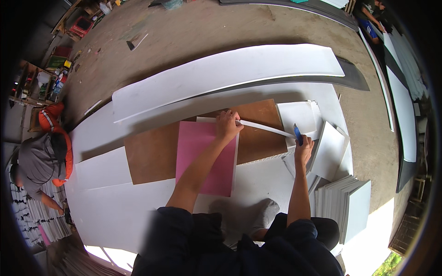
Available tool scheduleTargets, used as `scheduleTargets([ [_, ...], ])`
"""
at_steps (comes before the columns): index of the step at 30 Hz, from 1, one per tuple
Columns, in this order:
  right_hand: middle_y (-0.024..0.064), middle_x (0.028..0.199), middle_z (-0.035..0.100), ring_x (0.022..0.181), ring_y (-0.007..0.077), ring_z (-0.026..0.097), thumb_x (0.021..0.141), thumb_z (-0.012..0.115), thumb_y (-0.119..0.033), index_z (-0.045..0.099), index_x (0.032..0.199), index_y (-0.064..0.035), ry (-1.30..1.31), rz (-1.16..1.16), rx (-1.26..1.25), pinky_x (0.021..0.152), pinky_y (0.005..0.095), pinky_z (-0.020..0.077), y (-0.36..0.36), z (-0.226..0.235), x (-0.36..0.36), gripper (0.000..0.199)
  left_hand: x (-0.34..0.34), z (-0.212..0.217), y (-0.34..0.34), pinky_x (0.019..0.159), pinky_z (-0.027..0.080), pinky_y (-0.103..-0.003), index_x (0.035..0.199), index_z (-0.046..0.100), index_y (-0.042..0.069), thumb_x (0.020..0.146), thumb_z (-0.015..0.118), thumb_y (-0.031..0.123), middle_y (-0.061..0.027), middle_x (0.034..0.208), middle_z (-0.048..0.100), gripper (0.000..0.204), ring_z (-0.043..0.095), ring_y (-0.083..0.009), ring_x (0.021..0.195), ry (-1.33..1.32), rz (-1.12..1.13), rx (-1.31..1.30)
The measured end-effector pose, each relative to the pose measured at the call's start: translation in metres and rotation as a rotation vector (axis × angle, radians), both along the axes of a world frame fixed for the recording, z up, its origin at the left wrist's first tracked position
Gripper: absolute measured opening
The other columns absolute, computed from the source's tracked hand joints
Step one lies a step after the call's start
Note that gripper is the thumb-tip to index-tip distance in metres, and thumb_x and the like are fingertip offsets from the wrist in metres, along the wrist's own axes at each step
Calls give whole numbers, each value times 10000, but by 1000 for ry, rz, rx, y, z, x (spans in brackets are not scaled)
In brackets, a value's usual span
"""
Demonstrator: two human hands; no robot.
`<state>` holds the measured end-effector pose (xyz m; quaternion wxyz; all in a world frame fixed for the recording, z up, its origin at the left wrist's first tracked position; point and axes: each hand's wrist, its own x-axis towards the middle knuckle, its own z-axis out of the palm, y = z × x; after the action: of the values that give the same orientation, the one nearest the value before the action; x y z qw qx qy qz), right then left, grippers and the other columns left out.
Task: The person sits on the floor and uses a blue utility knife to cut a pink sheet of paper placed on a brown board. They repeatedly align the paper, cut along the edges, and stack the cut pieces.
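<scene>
- Nearest to us, dark trouser legs fill the low edge of the view, with a foot in a grey sock (268, 210) set on the big white sheet (138, 211) that covers the floor.
- To the right of the foot we see a stack of grey-white cut panels (346, 202), its far end tucked under a few loose white pieces (329, 149).
- Our right hand (303, 148) sits just beyond that, fingers curled tight around a blue-handled knife (298, 134) whose tip meets the right end of a thin white strip (267, 129).
- Our left hand (227, 126) lies a little further left, fingers bent narrow and pressing down on the left end of the same strip.
- The strip runs slantwise between the two hands, lying across a brown board (258, 138).
- A pink panel (206, 158) rests on that board under the left forearm, its far edge touching the left hand.
- Beyond the board a long white sheet (230, 76) curves across the concrete, with a dark grey one (354, 78) showing from under its right end.
- Far left, a person in a grey and orange top (43, 161) bends over white strips; another person (373, 11) sits at the far right.
</scene>
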<state>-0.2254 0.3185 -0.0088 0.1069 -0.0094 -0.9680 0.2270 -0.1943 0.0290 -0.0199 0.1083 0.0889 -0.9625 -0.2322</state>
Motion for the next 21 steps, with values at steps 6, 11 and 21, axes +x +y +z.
scheduleTargets([
  [6,215,971,428,896,365,474,761,576,-48,480,1052,-60,68,-33,-64,745,427,420,-25,3,-2,307,12,-14,-12,722,391,-381,822,568,140,631,668,166,-9,797,543,217,510,-220,824,176,-64,94],
  [11,290,733,563,678,493,527,900,367,-234,361,937,-34,-273,235,-168,598,543,408,-105,-2,44,204,11,-21,-34,735,411,-385,815,586,134,695,643,182,-31,776,572,142,529,-239,821,193,-135,257],
  [21,180,908,555,812,376,562,796,572,-223,481,1038,-45,-234,322,-313,638,436,452,-171,-8,26,314,16,11,-17,773,350,-438,830,578,213,602,697,350,-19,868,525,291,471,-243,905,-126,18,-51],
])
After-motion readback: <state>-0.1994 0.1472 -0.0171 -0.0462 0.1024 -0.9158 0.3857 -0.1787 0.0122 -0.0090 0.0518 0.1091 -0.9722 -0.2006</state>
